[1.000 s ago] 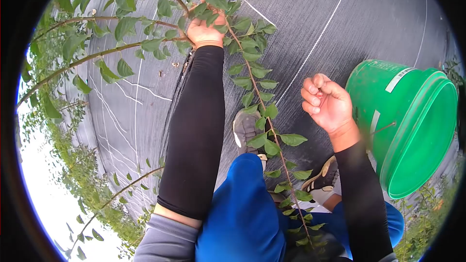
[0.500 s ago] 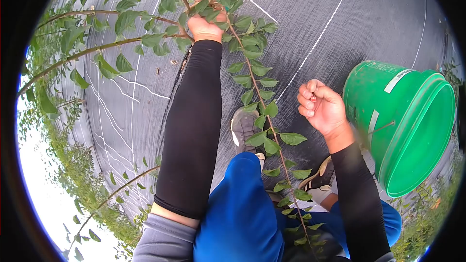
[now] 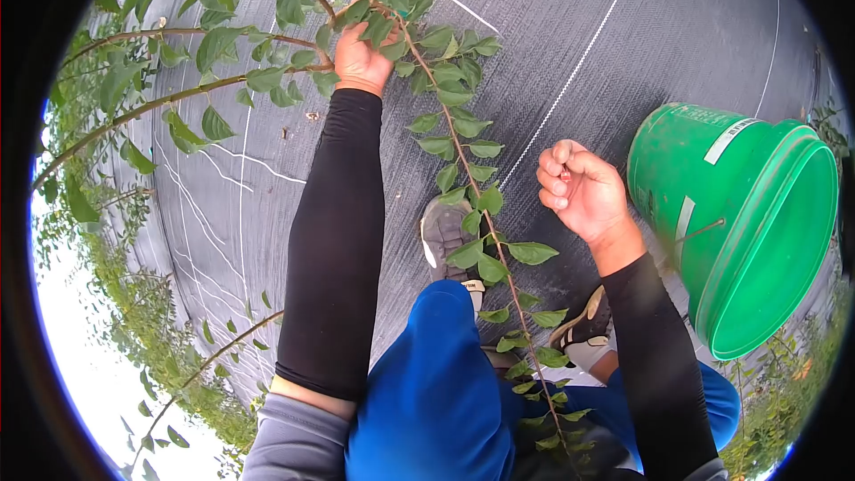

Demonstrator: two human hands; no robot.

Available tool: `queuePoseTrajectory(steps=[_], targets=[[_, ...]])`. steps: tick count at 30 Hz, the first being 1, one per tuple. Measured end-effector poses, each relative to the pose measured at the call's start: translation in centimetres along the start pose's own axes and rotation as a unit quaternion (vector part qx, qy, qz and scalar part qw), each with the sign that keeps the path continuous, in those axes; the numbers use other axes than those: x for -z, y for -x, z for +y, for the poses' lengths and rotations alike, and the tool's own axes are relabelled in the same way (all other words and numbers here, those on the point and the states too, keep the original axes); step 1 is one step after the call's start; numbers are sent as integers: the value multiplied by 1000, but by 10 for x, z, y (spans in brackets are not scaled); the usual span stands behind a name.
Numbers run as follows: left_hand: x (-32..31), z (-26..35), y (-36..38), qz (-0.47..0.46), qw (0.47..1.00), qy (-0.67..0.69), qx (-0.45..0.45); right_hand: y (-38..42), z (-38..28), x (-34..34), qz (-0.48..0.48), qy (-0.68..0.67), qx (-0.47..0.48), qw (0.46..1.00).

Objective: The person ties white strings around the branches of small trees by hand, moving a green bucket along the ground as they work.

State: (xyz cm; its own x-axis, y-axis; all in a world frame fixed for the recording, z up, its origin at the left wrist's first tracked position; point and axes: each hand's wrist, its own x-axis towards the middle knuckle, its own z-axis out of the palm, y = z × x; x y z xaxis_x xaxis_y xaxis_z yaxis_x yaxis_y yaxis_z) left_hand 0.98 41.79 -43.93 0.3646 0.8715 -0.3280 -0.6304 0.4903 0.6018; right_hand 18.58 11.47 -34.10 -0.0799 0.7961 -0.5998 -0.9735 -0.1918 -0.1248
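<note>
My left hand (image 3: 363, 55) reaches up among the leaves at the top of a leafy branch (image 3: 459, 147). Leaves cover its fingers, so I cannot make out what they touch. The branch slants down from there between my arms toward my lap. My right hand (image 3: 583, 194) is raised to the right of the branch, palm up and fingers curled in. Small reddish bits, too small to name, show between its fingertips. Just right of that hand lies a green bucket (image 3: 712, 214), tipped with its mouth toward the lower right.
Black woven ground cloth (image 3: 534, 36) with white lines spreads under everything. More leafy branches (image 3: 178, 93) stretch out to the left. My shoes (image 3: 445, 236) and blue-clad knee (image 3: 436, 365) are below. Green plants (image 3: 151, 330) line the left side.
My left hand has shifted slightly left and down under the leaves. My right hand has moved a little left and up, still curled. The bucket lies as before.
</note>
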Motion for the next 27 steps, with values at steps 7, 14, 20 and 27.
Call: queuePoseTrajectory(steps=[7, 14, 20, 27], targets=[[-11, 9, 13, -48, 994, 89, 37, -3, 2, -2, 4, 4, -1, 1000], [-6, 3, 8, 32, 998, -54, 6, -9, -4, -7, -6, 4, 4, 1000], [-16, 9, 12, 63, 976, -207, -6, -12, -4, -13, 3, 9, 6, 1000], [-4, 9, 7, 41, 956, -290, -20, -39, -22, -46, 79, 111, 71, 988]])
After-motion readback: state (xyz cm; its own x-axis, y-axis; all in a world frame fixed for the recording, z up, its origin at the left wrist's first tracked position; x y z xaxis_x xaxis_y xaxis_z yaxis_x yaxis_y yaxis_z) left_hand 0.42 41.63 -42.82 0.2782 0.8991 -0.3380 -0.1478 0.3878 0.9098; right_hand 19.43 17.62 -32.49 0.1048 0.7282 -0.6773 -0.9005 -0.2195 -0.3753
